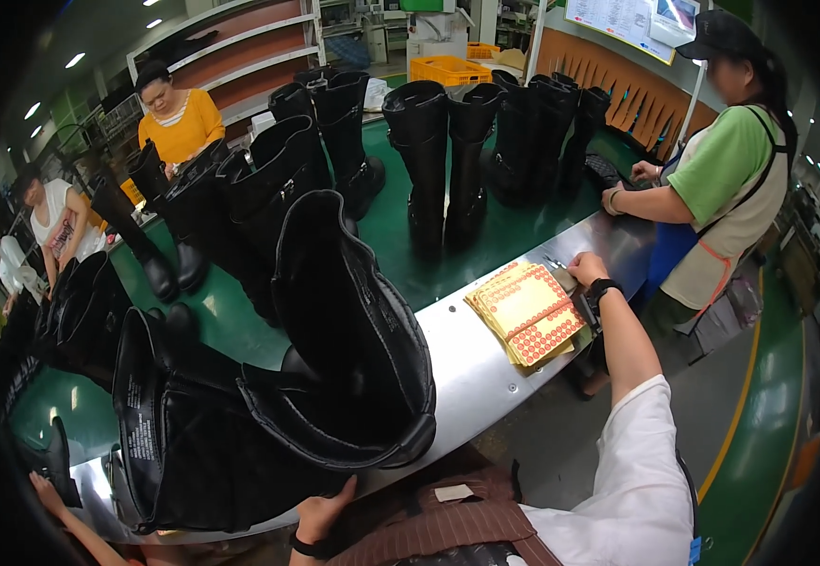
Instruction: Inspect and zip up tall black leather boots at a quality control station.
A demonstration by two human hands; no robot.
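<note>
Two tall black boots stand close in front of me. One boot point(212, 443) has its wide top turned toward me, with a printed lining at its left side; the other boot point(358, 311) gapes open beside it. My left hand point(323, 514) grips the near boot's lower edge, thumb showing and the other fingers hidden. Across the metal table edge, my right hand point(589, 269) is closed, fingertips together at a small greyish object I cannot make out. Just left of it lies a stack of yellow sticker sheets point(528, 311) with red round stickers, held by a band.
Several more black boots point(429, 160) stand on the green tabletop point(410, 283). A co-worker in a green sleeve point(726, 170) handles a boot at the right. Another in yellow point(179, 123) works across the table. Another person's hand point(49, 495) is at the lower left.
</note>
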